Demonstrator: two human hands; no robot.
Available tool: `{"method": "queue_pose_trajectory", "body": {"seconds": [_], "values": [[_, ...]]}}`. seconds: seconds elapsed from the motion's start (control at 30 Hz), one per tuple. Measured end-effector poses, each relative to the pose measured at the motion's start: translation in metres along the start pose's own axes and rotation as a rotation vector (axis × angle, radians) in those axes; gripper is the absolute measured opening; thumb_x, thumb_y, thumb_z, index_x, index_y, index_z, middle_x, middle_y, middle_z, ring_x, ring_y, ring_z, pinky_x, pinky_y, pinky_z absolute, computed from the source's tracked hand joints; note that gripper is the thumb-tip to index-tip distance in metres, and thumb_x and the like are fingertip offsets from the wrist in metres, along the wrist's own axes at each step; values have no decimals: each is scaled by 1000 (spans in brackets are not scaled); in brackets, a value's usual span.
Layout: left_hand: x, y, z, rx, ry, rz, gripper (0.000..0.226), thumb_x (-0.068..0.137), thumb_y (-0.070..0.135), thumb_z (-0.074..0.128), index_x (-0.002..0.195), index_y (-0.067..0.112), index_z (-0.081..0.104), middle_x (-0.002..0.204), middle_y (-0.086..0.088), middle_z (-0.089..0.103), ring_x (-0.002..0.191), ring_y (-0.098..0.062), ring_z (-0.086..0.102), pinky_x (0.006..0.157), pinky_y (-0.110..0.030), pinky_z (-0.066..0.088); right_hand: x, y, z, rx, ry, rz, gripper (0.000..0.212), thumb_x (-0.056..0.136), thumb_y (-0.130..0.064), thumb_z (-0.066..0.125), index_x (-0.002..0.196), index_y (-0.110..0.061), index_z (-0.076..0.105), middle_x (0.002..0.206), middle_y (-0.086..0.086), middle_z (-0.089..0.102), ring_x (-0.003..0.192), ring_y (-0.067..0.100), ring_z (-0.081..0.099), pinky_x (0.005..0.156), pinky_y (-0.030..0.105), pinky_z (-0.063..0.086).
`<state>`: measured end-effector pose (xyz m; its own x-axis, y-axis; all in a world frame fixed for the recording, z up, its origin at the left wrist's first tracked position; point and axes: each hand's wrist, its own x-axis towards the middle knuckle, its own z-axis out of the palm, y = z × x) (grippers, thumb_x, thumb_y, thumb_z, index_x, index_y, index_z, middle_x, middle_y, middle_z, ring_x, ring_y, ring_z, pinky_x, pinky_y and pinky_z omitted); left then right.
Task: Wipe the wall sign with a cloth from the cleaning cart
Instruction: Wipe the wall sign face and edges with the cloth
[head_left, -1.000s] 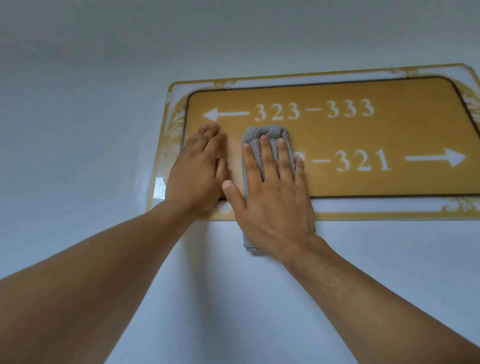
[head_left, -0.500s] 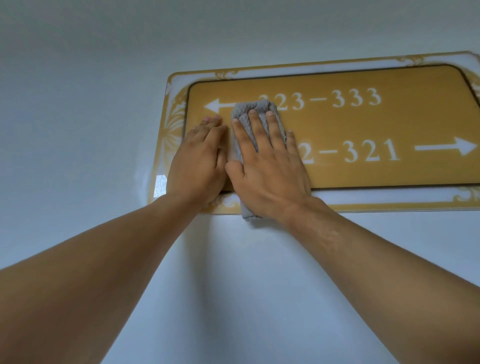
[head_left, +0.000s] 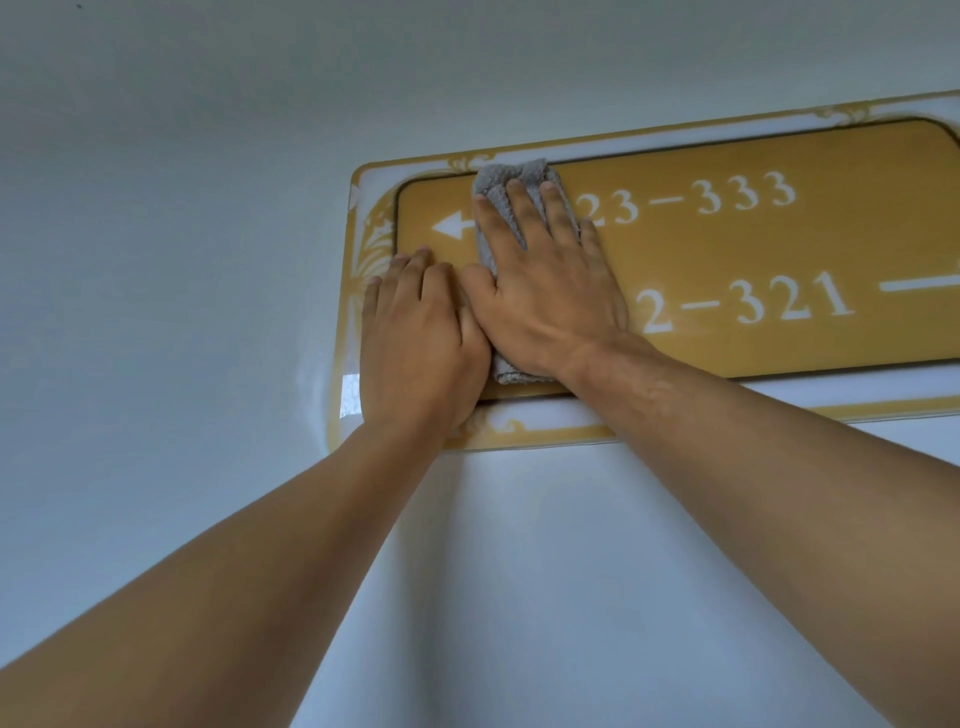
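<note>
Wall sign (head_left: 727, 249) noted mounted on a pale wall (head_left: 156, 260), gold panel inside a white and gold ornamental border. Its long axis runs left to right; the right end is cut off by the picture edge.

Cloth (head_left: 506, 200), grey, folded into a narrow pad, is held flat against the left part of the gold panel, its top edge reaching the panel's upper border. It is pressed there by the right hand (head_left: 545, 296), fingers straight and spread over it, palm down. The pad's long axis is seen upright, across the sign's length.

Left hand (head_left: 421, 338) is laid flat on the sign's lower left corner, fingers straight, nothing held, its thumb side touching the right hand. It is judged to be bracing.

Relation that matters: nearly all the unwiped panel lies to the right of the cloth, so a sweep along the sign's length is judged the likely course, and the right hand is the nearer one for it.

Hidden or unclear: the first digit of each number row is covered by hand and cloth; the right arrow is mostly out of frame; dust or streaks on the panel cannot be made out. No cleaning cart is in view.
</note>
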<state>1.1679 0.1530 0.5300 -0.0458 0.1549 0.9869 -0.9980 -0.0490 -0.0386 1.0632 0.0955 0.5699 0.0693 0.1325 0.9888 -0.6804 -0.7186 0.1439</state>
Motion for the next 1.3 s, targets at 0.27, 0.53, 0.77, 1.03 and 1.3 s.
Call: {"method": "queue_pose_trajectory", "body": {"seconds": [0.27, 0.53, 0.77, 1.03, 1.3], "values": [[-1, -2, -3, -43, -10, 4, 39, 96, 17, 40, 128, 6, 58, 152, -12, 44, 145, -25, 29, 120, -44, 20, 5, -3, 3, 14, 15, 29, 77, 85, -59, 11, 157, -33, 12, 166, -3, 7, 152, 19, -3, 122, 48, 4], [0, -2, -2, -33, -9, 21, 41, 93, 18, 41, 128, 4, 58, 151, -15, 45, 145, -28, 31, 119, -47, 22, 10, -3, -1, 17, -12, 18, 76, 86, -58, 13, 157, -32, 11, 166, -2, 5, 152, 20, -5, 122, 50, 2], [-4, 5, -3, -54, 1, 4, 49, 86, 21, 40, 130, 8, 58, 148, -11, 49, 144, -24, 33, 118, -46, 25, 27, 1, -2, 13, -27, -28, 73, 90, -55, 20, 158, -28, 13, 166, 1, 6, 152, 23, -6, 121, 52, 5], [13, 4, -12, 206, 13, 66, 32, 80, 26, 39, 96, 9, 61, 103, -9, 66, 92, -33, 59, 82, -43, 41, 47, -2, 0, 30, -20, -45, 73, 90, -54, 21, 158, -28, 12, 166, 2, 4, 152, 24, -9, 120, 53, 5], [48, 2, 0, 223, 146, 76, 17, 76, 12, 43, 80, 4, 58, 81, -13, 55, 80, -35, 49, 67, -43, 35, 68, -3, 5, 72, -9, -28, 70, 91, -50, 23, 157, -28, 16, 166, 3, 6, 152, 25, -7, 120, 54, 2]]}}
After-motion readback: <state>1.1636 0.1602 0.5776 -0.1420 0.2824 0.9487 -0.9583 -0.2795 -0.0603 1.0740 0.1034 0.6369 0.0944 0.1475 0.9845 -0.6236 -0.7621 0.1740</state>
